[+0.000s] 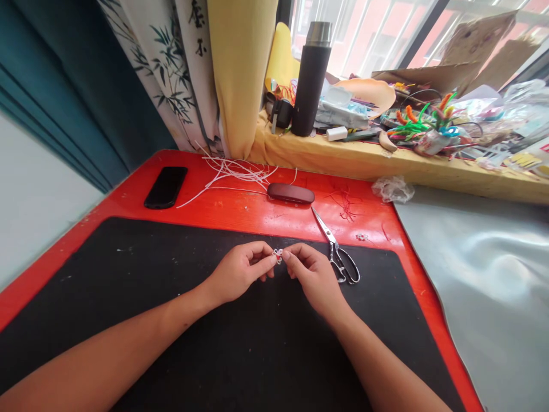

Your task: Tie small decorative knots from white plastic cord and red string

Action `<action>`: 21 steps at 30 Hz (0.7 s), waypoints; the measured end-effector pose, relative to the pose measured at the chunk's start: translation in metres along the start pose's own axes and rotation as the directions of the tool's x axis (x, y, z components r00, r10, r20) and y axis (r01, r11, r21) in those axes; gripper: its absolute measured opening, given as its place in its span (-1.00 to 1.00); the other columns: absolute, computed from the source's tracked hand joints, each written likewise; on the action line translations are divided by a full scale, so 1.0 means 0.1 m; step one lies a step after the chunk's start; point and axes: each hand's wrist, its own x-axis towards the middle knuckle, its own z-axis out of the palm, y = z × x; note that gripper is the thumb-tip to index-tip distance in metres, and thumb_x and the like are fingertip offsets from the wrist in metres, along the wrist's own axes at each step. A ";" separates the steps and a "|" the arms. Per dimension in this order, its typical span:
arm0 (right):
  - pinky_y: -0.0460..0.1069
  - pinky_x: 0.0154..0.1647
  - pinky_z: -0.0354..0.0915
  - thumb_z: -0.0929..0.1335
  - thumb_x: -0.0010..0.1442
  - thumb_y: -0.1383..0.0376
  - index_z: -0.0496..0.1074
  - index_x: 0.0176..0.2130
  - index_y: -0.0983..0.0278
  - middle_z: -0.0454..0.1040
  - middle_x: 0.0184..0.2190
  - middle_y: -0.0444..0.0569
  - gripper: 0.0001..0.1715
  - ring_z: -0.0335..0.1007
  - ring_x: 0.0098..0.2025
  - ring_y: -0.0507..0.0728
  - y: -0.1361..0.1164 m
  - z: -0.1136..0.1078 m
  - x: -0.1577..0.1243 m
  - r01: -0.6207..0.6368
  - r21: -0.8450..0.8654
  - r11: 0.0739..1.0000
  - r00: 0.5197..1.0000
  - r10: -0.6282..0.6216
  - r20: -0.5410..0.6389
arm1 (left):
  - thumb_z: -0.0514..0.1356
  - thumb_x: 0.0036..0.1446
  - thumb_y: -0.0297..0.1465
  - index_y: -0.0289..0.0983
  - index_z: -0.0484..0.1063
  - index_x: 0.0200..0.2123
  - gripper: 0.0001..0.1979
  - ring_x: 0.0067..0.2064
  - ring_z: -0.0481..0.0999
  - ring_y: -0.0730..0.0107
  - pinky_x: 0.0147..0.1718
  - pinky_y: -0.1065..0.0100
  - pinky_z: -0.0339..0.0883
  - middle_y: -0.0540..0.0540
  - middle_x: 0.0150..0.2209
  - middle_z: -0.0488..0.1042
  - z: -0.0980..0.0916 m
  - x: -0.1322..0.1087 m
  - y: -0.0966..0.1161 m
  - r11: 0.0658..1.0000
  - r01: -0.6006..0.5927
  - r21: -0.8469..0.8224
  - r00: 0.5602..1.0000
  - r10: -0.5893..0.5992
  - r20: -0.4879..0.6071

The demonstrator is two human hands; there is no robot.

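Both my hands meet over the black mat [171, 297] on the red table [240, 209]. Between their fingertips is a tiny white knotted piece [278, 254]. My left hand [242, 272] pinches its left side, fingers curled in. From the right, my right hand [311, 272] pinches the other side with thumb and forefinger. Silver scissors [337, 249] with black handles lie just right of my right hand, blades pointing away from me.
Loose white cords [234, 171] lie at the table's far edge beside a dark red case [290, 193] and a black phone [166, 186]. A black flask [311, 77] and craft clutter [424, 123] crowd the yellow sill. Grey sheeting [493, 274] lies to the right.
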 end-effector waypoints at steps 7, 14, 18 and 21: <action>-0.04 -0.39 0.23 0.43 0.28 0.02 0.50 -0.36 0.26 0.38 -0.52 -0.15 -0.63 0.27 -0.46 0.06 0.01 0.00 0.00 0.010 -0.028 1.000 1.000 -0.010 -0.010 | 0.24 0.29 -0.20 -0.27 0.48 -0.33 -0.74 -0.43 0.46 0.41 -0.39 0.37 0.35 -0.01 -0.44 0.51 0.00 0.01 -0.01 1.000 -0.002 -0.007 1.000 0.002 -0.004; -0.04 -0.38 0.24 0.42 0.29 0.01 0.49 -0.35 0.25 0.38 -0.51 -0.16 -0.62 0.27 -0.46 0.06 -0.01 0.00 0.00 -0.002 -0.029 1.000 1.000 0.003 0.002 | 0.24 0.28 -0.18 -0.27 0.48 -0.35 -0.73 -0.43 0.46 0.40 -0.40 0.37 0.36 -0.01 -0.44 0.51 -0.01 0.01 0.01 1.000 -0.004 -0.005 1.000 0.004 -0.019; -0.03 -0.38 0.25 0.43 0.27 -0.01 0.49 -0.35 0.25 0.38 -0.52 -0.15 -0.61 0.28 -0.46 0.06 -0.01 0.00 -0.01 -0.009 -0.013 1.000 1.000 0.009 0.006 | 0.25 0.28 -0.18 -0.27 0.48 -0.35 -0.72 -0.43 0.46 0.40 -0.40 0.37 0.35 -0.01 -0.45 0.50 -0.01 0.01 -0.01 1.000 -0.008 -0.007 1.000 0.008 -0.017; -0.03 -0.37 0.25 0.42 0.28 -0.01 0.50 -0.33 0.26 0.38 -0.51 -0.15 -0.61 0.28 -0.46 0.06 -0.01 0.01 -0.01 -0.014 0.005 1.000 1.000 0.014 0.016 | 0.26 0.28 -0.19 -0.28 0.47 -0.34 -0.73 -0.43 0.46 0.42 -0.40 0.37 0.35 -0.01 -0.45 0.50 -0.01 0.01 -0.03 1.000 -0.002 -0.031 1.000 0.001 -0.012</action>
